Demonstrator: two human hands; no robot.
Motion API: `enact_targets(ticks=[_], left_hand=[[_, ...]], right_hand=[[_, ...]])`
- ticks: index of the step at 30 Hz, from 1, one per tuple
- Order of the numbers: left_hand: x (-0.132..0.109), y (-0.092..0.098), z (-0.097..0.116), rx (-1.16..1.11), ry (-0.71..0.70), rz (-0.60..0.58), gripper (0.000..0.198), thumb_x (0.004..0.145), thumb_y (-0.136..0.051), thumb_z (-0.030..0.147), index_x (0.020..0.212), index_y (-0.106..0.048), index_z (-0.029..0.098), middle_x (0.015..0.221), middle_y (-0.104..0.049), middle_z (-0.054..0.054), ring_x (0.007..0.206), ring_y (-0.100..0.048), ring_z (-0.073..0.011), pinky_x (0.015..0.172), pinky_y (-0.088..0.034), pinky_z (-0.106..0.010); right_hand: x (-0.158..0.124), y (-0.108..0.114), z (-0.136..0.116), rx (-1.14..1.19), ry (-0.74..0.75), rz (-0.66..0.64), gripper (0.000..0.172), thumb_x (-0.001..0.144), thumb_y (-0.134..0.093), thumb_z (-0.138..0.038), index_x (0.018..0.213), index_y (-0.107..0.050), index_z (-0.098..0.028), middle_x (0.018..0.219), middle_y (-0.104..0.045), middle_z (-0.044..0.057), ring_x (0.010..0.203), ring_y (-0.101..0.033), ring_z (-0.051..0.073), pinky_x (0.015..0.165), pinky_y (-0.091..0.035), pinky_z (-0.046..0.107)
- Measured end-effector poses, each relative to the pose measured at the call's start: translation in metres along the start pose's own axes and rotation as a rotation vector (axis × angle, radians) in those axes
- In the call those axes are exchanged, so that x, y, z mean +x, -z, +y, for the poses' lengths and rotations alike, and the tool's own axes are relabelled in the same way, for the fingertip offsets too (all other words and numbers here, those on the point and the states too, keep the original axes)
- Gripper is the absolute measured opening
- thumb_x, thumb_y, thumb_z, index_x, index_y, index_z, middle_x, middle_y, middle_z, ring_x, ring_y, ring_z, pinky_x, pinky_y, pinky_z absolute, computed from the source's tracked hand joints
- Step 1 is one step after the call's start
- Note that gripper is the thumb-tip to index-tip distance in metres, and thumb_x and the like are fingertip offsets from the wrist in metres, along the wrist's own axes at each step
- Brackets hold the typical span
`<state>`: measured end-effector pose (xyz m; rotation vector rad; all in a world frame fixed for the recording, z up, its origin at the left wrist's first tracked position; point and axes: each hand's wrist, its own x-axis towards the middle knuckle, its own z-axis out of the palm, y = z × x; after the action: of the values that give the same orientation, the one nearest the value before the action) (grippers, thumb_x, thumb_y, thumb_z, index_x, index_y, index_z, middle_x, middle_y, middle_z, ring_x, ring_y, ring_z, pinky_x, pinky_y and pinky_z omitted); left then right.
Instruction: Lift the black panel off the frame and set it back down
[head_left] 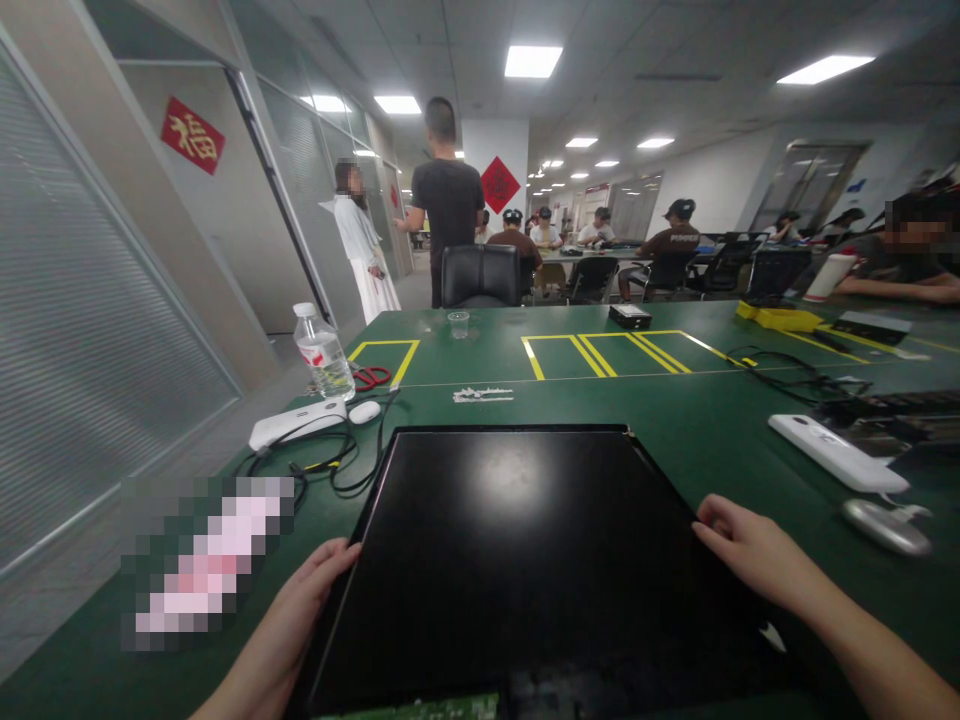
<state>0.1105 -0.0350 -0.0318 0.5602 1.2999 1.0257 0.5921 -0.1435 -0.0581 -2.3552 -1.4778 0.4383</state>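
Before me is a large black LCD screen panel [517,560], its glossy face up and reflecting a ceiling light. Along its near edge a strip of green circuit board [420,708] shows, partly cut off by the picture. My left hand [319,578] grips the panel's left edge, thumb on the rim and fingers mostly hidden underneath. On the opposite side, my right hand [739,540] is closed at the right edge, thumb against the frame. Near my right forearm is a small pale pointed piece [772,637] whose kind I cannot make out.
On the green table [442,355] are a water bottle [322,350], red-handled scissors [371,377], black cables [349,465], a white power bank-like device [300,422], white strips [484,395] and a plastic cup [458,324]. At right lie a white device [836,452] and a silver mouse [887,525].
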Motion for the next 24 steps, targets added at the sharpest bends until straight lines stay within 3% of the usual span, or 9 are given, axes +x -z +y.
enact_targets(ticks=[4, 9, 12, 15, 19, 24], left_hand=[[-0.006, -0.003, 0.004, 0.007, 0.006, -0.068, 0.04, 0.06, -0.086, 0.027, 0.089, -0.059, 0.026, 0.059, -0.067, 0.008, 0.053, -0.071, -0.0204, 0.051, -0.053, -0.026], [-0.01, -0.003, 0.007, 0.023, -0.033, -0.119, 0.072, 0.05, -0.093, 0.024, 0.108, -0.052, 0.033, 0.059, -0.07, 0.01, 0.047, -0.071, -0.0225, 0.047, -0.053, -0.028], [-0.012, -0.004, 0.011, 0.041, -0.07, -0.145, 0.085, 0.047, -0.094, 0.02, 0.119, -0.05, 0.034, 0.074, -0.076, 0.007, 0.055, -0.075, -0.0232, 0.054, -0.056, -0.03], [-0.018, -0.006, 0.016, 0.075, -0.033, -0.164, 0.089, 0.05, -0.092, 0.02, 0.125, -0.048, 0.035, 0.09, -0.079, 0.003, 0.066, -0.077, -0.026, 0.056, -0.058, -0.032], [-0.023, -0.006, 0.022, 0.056, 0.063, -0.201, 0.093, 0.047, -0.095, 0.024, 0.127, -0.05, 0.034, 0.092, -0.08, 0.001, 0.068, -0.077, -0.028, 0.055, -0.058, -0.033], [-0.02, 0.001, 0.024, 0.085, 0.029, -0.236, 0.075, 0.05, -0.096, 0.036, 0.116, -0.062, 0.029, 0.091, -0.081, 0.0, 0.077, -0.077, -0.0271, 0.065, -0.06, -0.032]], right_hand=[[0.0, 0.0, 0.0, 0.007, 0.006, 0.007, 0.017, 0.081, -0.046, -0.041, 0.079, -0.053, -0.026, 0.062, -0.064, 0.0, 0.061, -0.061, 0.02, 0.06, -0.039, 0.031], [-0.001, 0.0, -0.001, 0.018, 0.004, 0.011, 0.018, 0.082, -0.046, -0.041, 0.078, -0.054, -0.026, 0.064, -0.066, 0.001, 0.062, -0.061, 0.02, 0.059, -0.039, 0.03], [-0.001, 0.0, -0.001, 0.024, 0.009, 0.023, 0.018, 0.082, -0.047, -0.041, 0.077, -0.055, -0.025, 0.063, -0.066, 0.001, 0.062, -0.061, 0.02, 0.059, -0.039, 0.03], [-0.001, -0.001, 0.0, 0.024, 0.016, 0.029, 0.018, 0.082, -0.047, -0.041, 0.077, -0.054, -0.025, 0.064, -0.066, 0.001, 0.062, -0.061, 0.02, 0.059, -0.039, 0.03], [-0.001, -0.002, 0.0, 0.016, 0.031, 0.026, 0.019, 0.083, -0.045, -0.041, 0.079, -0.054, -0.025, 0.066, -0.067, 0.002, 0.065, -0.062, 0.02, 0.061, -0.04, 0.031], [-0.002, -0.001, -0.002, 0.025, 0.025, 0.016, 0.019, 0.082, -0.046, -0.042, 0.078, -0.054, -0.025, 0.063, -0.065, 0.0, 0.061, -0.06, 0.02, 0.058, -0.038, 0.03]])
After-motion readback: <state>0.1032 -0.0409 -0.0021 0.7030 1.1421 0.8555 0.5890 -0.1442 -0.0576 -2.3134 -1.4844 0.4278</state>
